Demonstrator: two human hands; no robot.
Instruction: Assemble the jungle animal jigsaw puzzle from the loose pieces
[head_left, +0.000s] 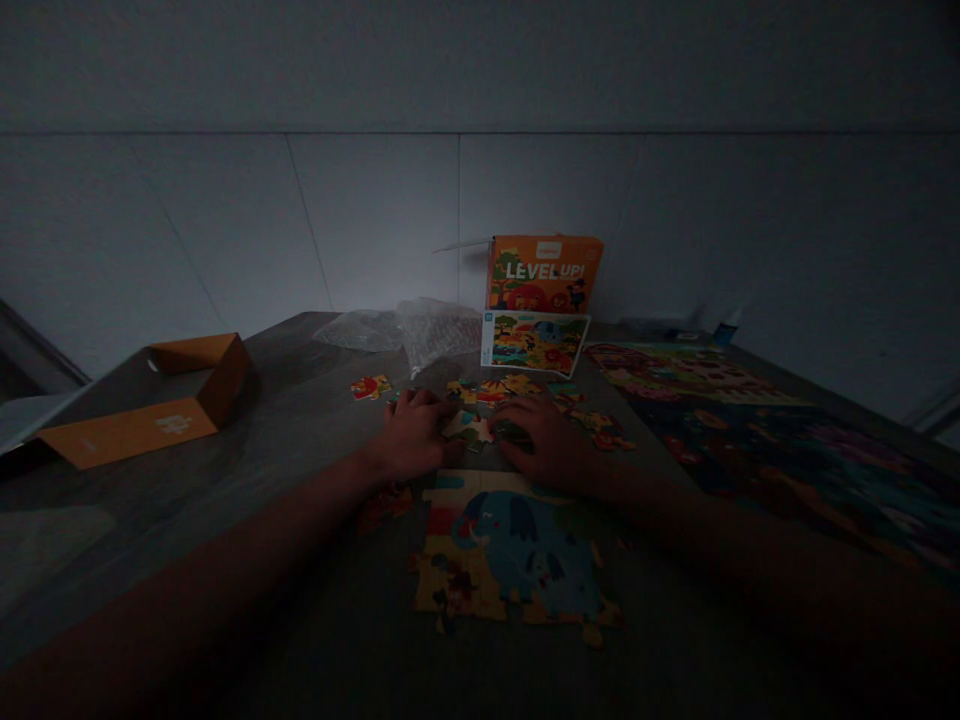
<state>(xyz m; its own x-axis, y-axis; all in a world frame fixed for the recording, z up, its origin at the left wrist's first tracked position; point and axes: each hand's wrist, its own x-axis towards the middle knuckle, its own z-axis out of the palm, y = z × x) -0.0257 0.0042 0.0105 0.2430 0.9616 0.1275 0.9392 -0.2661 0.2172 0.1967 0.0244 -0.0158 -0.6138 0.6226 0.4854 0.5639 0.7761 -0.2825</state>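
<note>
My left hand is curled at the left edge of a pale puzzle piece with some green on it, thumb and fingers around its side. Across from it, my right hand curves its thumb and fingers around a dark green puzzle piece, close to the pale one. In this dim light I cannot tell whether the two pieces interlock. Nearer to me lies a joined puzzle section with blue elephants. Several loose puzzle pieces lie just beyond my hands.
An orange box stands at the back, a picture card leaning before it. Crumpled clear plastic lies beside them. An orange box tray is at left, a large colourful puzzle at right. A red puzzle piece lies left of centre.
</note>
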